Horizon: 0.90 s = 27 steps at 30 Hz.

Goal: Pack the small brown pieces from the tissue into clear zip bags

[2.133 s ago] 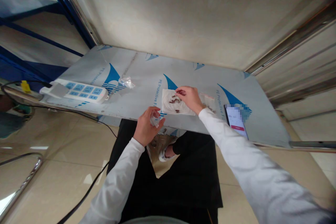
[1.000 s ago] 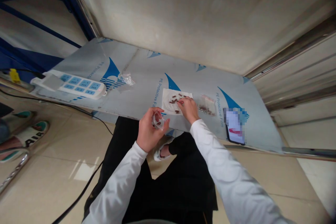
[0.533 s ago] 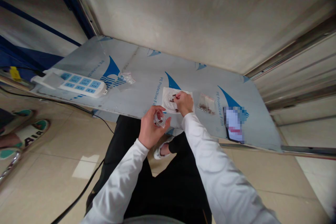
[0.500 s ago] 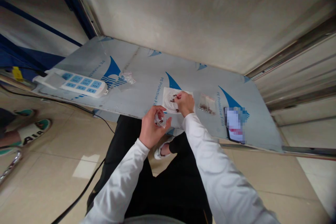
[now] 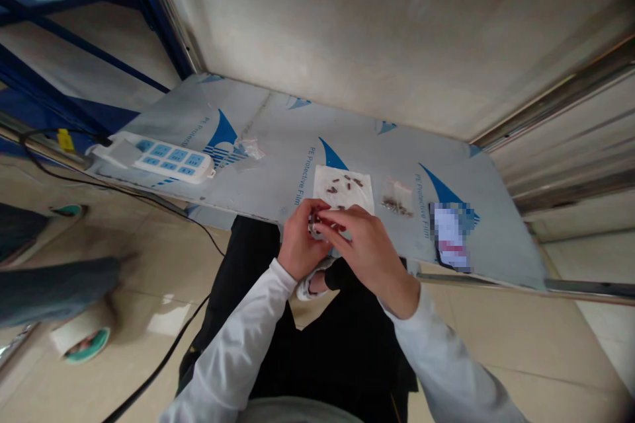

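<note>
My left hand [image 5: 302, 242] is closed around a small clear plastic bag [image 5: 313, 225] at the near edge of the table. Over the bag's mouth, my right hand [image 5: 371, 246] has its fingertips brought together; whatever they pinch is hidden. Just beyond both hands lies a white square of paper [image 5: 364, 196] with several small dark brown pieces [image 5: 332, 190] scattered on it. A second clear bag [image 5: 398, 190], with brown pieces inside, rests on the table to the right of the paper.
A phone [image 5: 449, 238] with a blurred screen lies at the right on the film-covered table [image 5: 278, 165]. A white power strip [image 5: 173, 162] and crumpled clear plastic [image 5: 252, 148] are at the left. A black cable [image 5: 163, 347] hangs below, near another person's leg [image 5: 59, 287].
My right hand has come from the paper back to the bag in my left hand. More brown pieces on the paper are uncovered. The other person's legs at the left have moved.
</note>
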Each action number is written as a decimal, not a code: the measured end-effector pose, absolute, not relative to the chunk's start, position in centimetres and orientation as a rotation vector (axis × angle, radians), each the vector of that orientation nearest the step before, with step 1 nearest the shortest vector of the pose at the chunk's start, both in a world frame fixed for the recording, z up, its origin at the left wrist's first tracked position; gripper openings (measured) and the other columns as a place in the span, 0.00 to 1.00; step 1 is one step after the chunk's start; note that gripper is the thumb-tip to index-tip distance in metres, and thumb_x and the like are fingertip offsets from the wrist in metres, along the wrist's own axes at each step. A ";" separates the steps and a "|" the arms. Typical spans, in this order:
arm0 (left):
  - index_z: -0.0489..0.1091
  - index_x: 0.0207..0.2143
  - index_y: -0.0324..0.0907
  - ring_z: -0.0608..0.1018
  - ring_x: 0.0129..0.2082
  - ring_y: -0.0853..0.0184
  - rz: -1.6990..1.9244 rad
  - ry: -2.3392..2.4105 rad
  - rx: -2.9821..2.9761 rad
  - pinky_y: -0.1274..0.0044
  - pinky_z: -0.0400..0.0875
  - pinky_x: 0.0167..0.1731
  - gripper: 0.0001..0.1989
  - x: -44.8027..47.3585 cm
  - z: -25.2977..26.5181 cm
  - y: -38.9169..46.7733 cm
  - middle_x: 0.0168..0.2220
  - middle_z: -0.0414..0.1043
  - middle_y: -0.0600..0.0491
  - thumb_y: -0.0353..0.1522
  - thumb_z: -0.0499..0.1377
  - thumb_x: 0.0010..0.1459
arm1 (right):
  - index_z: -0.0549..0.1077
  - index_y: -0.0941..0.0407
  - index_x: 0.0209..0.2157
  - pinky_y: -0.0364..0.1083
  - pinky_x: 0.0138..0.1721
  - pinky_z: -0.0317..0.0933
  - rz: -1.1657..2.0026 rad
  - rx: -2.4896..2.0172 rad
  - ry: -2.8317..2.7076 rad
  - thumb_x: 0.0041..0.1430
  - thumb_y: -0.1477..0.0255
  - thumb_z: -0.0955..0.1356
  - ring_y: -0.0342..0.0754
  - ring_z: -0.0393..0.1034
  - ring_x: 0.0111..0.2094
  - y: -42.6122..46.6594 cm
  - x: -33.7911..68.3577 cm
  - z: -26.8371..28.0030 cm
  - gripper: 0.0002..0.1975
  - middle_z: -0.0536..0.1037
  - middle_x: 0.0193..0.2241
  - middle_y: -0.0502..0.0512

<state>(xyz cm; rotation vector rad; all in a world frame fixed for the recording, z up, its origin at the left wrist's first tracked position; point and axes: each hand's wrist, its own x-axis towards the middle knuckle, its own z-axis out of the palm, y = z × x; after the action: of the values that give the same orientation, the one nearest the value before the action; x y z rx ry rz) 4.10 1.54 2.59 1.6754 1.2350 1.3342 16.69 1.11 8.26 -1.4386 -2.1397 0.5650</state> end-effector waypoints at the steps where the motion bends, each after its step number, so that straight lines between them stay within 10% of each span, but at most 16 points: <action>1: 0.63 0.39 0.43 0.76 0.34 0.67 1.330 1.245 1.668 0.75 0.70 0.36 0.17 4.1 2.7 1.5 0.34 0.72 0.53 0.26 0.62 0.45 | 0.77 0.50 0.41 0.50 0.39 0.65 0.567 -1.409 -2.187 0.60 0.66 0.67 0.51 0.72 0.37 1.2 16.9 8.4 0.08 0.80 0.34 0.54; 11: 0.60 0.52 0.42 0.74 0.43 0.61 1.301 0.980 1.552 0.69 0.70 0.46 0.31 2.8 3.6 1.1 0.44 0.70 0.47 0.32 0.65 0.45 | 0.77 0.49 0.40 0.46 0.39 0.65 0.594 -1.211 -2.300 0.61 0.71 0.67 0.48 0.74 0.36 1.8 19.1 10.6 0.08 0.80 0.35 0.51; 16: 0.72 0.39 0.41 0.78 0.40 0.63 1.324 0.998 1.237 0.69 0.72 0.45 0.10 1.9 4.3 1.5 0.39 0.77 0.49 0.37 0.59 0.57 | 0.78 0.50 0.38 0.45 0.39 0.64 0.647 -1.227 -2.262 0.60 0.70 0.68 0.46 0.74 0.35 2.5 19.8 12.1 0.07 0.80 0.34 0.50; 27: 0.77 0.30 0.39 0.80 0.33 0.66 1.379 1.115 1.064 0.74 0.74 0.39 0.08 1.6 3.7 1.2 0.30 0.80 0.51 0.36 0.65 0.52 | 0.78 0.59 0.39 0.46 0.37 0.65 0.474 -1.548 -1.884 0.59 0.72 0.66 0.47 0.72 0.32 9.3 23.5 3.2 0.10 0.80 0.35 0.58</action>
<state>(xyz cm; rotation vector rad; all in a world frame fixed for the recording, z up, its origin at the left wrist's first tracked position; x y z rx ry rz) 1.60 1.22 3.65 1.0636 1.1146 1.3790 23.47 9.32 3.23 -1.5483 -1.8837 0.4736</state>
